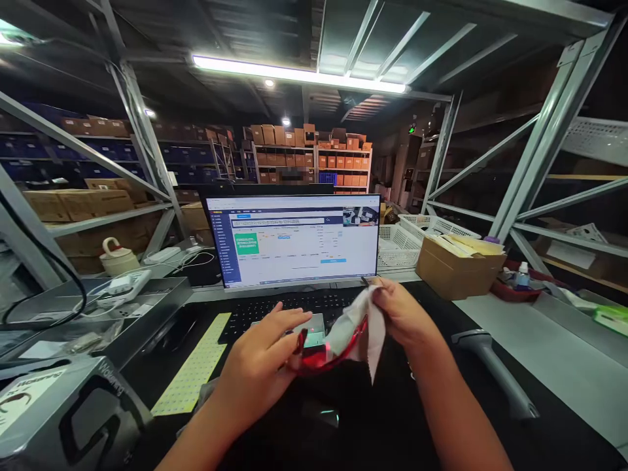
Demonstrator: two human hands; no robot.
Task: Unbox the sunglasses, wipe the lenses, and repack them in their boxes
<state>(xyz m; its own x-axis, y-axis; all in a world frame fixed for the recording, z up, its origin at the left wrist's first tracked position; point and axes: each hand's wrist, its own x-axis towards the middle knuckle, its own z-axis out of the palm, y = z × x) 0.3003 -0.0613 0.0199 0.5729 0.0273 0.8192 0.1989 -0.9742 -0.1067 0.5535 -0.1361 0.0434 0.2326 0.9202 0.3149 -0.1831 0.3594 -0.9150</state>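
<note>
Left hand (pixel 262 356) closes its grip on one end of what look like red glasses (pixel 316 361); right hand (pixel 400 311) pinches the pale cloth (pixel 377 333) beside them, near side of the keyboard (pixel 250 315). Too hard a tug, loose fingers, and they could drop!

Lt-gry desk (pixel 544 347) | blk mat (pixel 383 418) atop | on mat: kybd (pixel 245 315), scanner (pixel 493 369), ylw sheet (pixel 193 366)

2 hands (pixel 265 353); 1 wht cloth (pixel 354 318); 1 red item (pixel 314 361); 1 lit monitor (pixel 294 245); 1 kbd (pixel 252 311); 1 barcode scanner (pixel 496 371).
</note>
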